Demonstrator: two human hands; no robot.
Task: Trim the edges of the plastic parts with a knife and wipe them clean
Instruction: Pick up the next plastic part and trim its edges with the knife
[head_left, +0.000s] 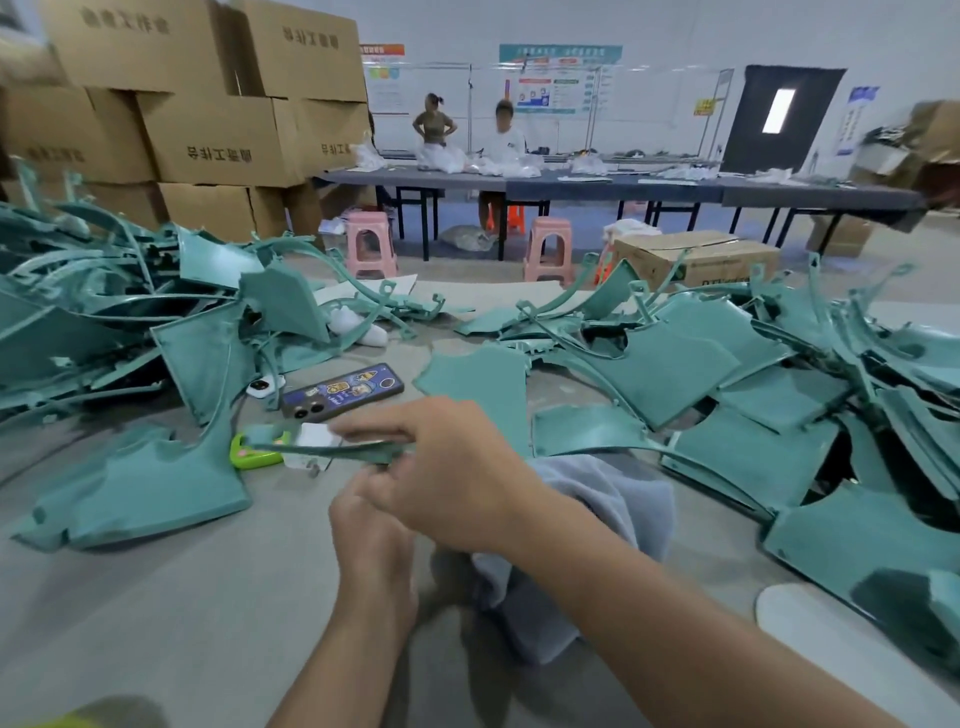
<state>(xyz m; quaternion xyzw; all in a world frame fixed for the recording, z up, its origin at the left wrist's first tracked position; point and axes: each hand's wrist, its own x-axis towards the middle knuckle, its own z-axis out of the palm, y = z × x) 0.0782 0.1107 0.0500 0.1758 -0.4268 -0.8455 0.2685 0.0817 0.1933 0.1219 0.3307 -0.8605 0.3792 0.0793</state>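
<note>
You are in a factory finishing workshop. Heaps of identical teal plastic parts (130, 332) lie spread around you on a grey surface, and stacked cardboard boxes (208, 119) with printed lettering rise at the left. Behind them runs a row of long dark tables (597, 189) where two other people (501, 137) work among white bags. Pink stools (370, 241) stand nearby, and notice boards (561, 78) hang on the white wall.

Smooth semi-glossy teal plastic parts (670, 374), soft grey cloth (613, 499), matt brown cardboard boxes (218, 140)
</note>
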